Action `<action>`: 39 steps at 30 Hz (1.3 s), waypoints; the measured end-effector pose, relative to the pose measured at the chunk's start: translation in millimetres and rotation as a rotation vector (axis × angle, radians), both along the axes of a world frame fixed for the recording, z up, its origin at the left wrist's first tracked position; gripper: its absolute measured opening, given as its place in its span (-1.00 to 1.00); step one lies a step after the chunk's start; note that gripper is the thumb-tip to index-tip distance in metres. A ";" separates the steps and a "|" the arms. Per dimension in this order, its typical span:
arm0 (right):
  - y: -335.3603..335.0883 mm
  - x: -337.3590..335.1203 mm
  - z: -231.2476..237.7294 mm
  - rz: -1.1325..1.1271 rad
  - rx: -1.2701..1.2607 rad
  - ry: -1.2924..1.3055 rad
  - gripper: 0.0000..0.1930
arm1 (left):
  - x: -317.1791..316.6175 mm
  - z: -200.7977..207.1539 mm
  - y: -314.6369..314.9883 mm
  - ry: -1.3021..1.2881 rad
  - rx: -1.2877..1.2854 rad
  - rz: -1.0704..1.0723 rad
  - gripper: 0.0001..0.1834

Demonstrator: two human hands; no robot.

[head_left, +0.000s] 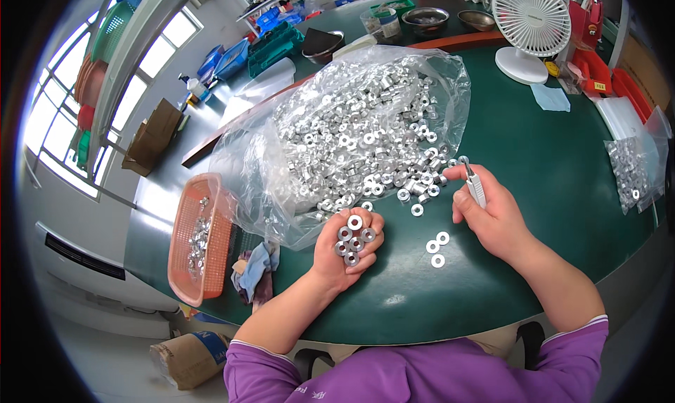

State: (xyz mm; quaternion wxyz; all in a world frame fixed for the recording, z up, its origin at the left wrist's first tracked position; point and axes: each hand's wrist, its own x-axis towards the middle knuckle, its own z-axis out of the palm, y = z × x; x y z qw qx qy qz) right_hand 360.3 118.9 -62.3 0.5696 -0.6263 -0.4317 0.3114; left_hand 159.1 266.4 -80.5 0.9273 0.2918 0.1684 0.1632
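Left grip [332, 258] curls around silver rings [355, 223] above a green tabletop [394, 301]; right grip [496, 216] clasps a slim gray tool [477, 190].

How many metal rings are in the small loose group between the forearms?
3: an upper ring, a left ring beside it, and a lower ring below both. None looks hidden.

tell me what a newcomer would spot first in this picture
The eye would likely fall first on the big heap of shiny metal rings with a clear plastic bag around it, mid-table. Just in front, the left hand cups several similar rings, while the right hand holds a slim, pale tool. The white fan at the back right of the green table also stands out.
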 end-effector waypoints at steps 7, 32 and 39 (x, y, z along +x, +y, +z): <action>2.1 -2.5 -0.3 0.010 0.013 -0.005 -0.71 | -1.0 -3.9 1.9 -0.098 0.010 -0.041 -0.68; 4.1 3.4 -11.5 -0.035 0.051 0.003 -0.72 | -148.1 51.4 169.8 0.334 0.912 1.318 -0.74; 6.7 4.2 0.5 -0.019 0.028 -0.042 -0.72 | -259.5 29.5 227.0 1.735 1.356 1.133 -0.28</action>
